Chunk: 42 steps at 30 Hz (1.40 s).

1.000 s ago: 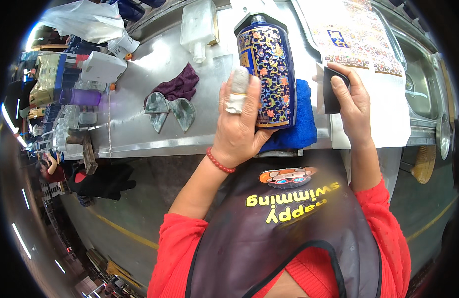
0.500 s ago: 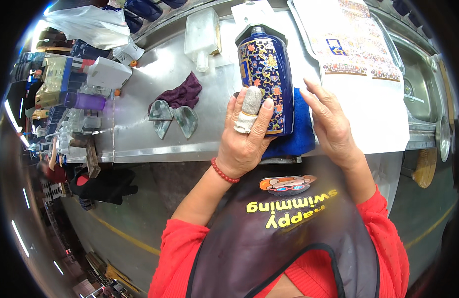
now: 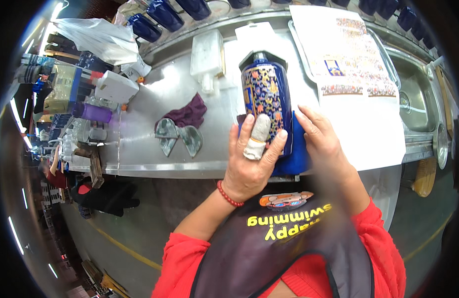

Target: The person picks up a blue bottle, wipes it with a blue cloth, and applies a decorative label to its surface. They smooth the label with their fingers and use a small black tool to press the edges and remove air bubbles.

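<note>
A dark blue bottle [image 3: 269, 92] with a colourful floral pattern lies on its back, neck pointing away from me, its head end in a dark angular holder [image 3: 285, 63]. My left hand [image 3: 248, 166] rests on the bottle's lower front with fingers spread; one finger wears a grey-white cloth wrap [image 3: 259, 134]. To the bottle's right, my right hand [image 3: 326, 144] is open, fingers stretched out near its side; whether they touch it, I cannot tell. A blue cloth [image 3: 298, 149] shows beneath the bottle. Left of it are a purple cloth [image 3: 190, 113] and green marbled scraper plates [image 3: 179, 135].
A clear bottle [image 3: 207, 55] lies on the metal bench [image 3: 140, 154]. On the right are a sheet of printed patterns [image 3: 356, 59], white paper [image 3: 358, 129] and a metal sink [image 3: 416, 107]. Boxes and a purple container [image 3: 93, 112] crowd the left; several blue bottles [image 3: 165, 15] line the back.
The whole view has shifted, so the bench sits lower in the picture. My left hand stays on the bottle. My right hand remains beside it, its wrist now blurred by motion.
</note>
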Each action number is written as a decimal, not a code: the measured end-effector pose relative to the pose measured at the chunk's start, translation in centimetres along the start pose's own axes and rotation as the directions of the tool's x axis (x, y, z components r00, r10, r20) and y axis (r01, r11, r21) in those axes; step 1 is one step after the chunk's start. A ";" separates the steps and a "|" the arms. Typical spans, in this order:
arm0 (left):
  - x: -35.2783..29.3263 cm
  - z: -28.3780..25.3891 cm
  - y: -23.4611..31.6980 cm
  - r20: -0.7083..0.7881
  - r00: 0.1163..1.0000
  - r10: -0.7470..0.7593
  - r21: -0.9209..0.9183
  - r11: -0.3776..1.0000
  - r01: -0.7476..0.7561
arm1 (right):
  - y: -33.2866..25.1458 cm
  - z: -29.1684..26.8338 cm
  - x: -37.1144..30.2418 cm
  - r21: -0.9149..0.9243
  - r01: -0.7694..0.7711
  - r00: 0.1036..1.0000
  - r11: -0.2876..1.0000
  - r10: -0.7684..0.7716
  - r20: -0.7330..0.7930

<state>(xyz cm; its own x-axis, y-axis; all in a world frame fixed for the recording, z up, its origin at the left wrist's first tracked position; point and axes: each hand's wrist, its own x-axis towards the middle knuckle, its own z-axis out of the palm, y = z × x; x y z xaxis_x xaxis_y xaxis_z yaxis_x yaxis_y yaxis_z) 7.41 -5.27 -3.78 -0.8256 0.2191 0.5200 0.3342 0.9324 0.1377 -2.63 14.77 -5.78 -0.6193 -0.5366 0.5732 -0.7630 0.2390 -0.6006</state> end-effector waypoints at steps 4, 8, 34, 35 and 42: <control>0.2 -0.3 0.6 0.044 0.999 0.019 -0.015 1.000 -0.019 | -0.7 -0.4 2.8 -0.047 -0.049 0.997 0.998 0.051 0.064; 0.4 -0.7 0.5 0.060 0.998 0.019 -0.076 0.997 -0.014 | -1.0 0.0 6.4 -0.211 0.022 0.995 0.977 -0.002 0.096; -2.0 -0.8 0.4 -0.087 0.989 -0.118 -0.213 0.972 0.097 | -1.4 -1.4 0.0 0.088 -0.125 0.992 0.988 0.125 0.013; -2.2 -0.7 0.3 -0.101 0.991 -0.091 -0.206 0.976 0.069 | -1.7 -1.3 0.0 0.078 -0.073 0.997 0.994 0.072 0.016; -2.4 -0.2 0.1 -0.142 0.983 -0.119 -0.259 0.963 0.080 | -2.6 -0.8 0.8 0.046 0.164 0.985 0.985 -0.167 0.053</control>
<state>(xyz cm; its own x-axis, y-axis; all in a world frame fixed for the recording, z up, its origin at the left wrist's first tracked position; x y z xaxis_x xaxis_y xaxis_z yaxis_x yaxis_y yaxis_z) 9.49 -5.72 -4.86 -0.7868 0.0632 0.6140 0.3735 0.8407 0.3921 -1.28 14.41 -3.33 -0.4727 -0.6111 0.6349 -0.8450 0.1099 -0.5234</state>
